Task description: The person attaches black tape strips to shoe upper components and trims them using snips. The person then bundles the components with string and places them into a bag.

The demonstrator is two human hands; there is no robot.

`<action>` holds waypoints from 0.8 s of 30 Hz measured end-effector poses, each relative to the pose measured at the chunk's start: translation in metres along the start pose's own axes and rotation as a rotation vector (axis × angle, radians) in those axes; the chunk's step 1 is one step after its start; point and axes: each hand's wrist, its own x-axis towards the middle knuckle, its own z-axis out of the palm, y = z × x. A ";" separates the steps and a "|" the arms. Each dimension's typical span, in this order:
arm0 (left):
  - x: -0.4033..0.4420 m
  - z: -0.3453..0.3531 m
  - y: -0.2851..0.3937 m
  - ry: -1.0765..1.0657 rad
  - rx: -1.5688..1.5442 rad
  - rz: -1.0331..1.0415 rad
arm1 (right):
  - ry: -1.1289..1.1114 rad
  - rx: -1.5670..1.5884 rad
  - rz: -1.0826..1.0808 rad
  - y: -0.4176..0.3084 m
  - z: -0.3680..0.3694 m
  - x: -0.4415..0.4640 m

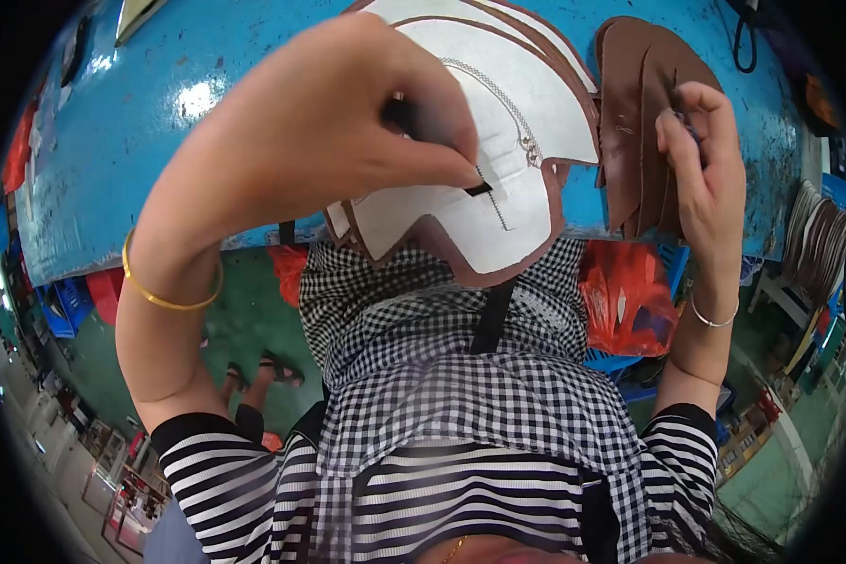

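Note:
My left hand (pixel 348 122) is closed in a pinch on a small black piece (pixel 480 189), just over a curved white panel with a brown edge (pixel 522 221). Zigzag stitching (pixel 498 101) and a loop of loose thread (pixel 530 150) show on that panel. It lies on top of several similar layered pieces and juts over the table's near edge. My right hand (pixel 710 164) is over a stack of brown leather-like pieces (pixel 625 122), its fingers curled around a small dark object (pixel 688 124) whose kind I cannot make out.
The blue worktable (pixel 282 85) has a worn surface. Below its edge hang a red plastic bag (pixel 627 296) and a blue crate (pixel 672 268). At the right stands a rack of layered pieces (pixel 813 240). Another person's feet (pixel 268 369) show on the green floor.

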 end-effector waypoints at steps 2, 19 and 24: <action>0.008 0.010 -0.013 0.035 0.088 0.134 | -0.087 0.218 0.043 -0.007 0.002 -0.005; 0.021 0.029 -0.009 0.174 0.237 0.116 | -0.498 -0.233 -0.707 -0.013 0.035 0.020; 0.019 0.024 -0.006 0.291 0.524 0.196 | -0.660 -0.121 -0.714 -0.016 0.023 0.035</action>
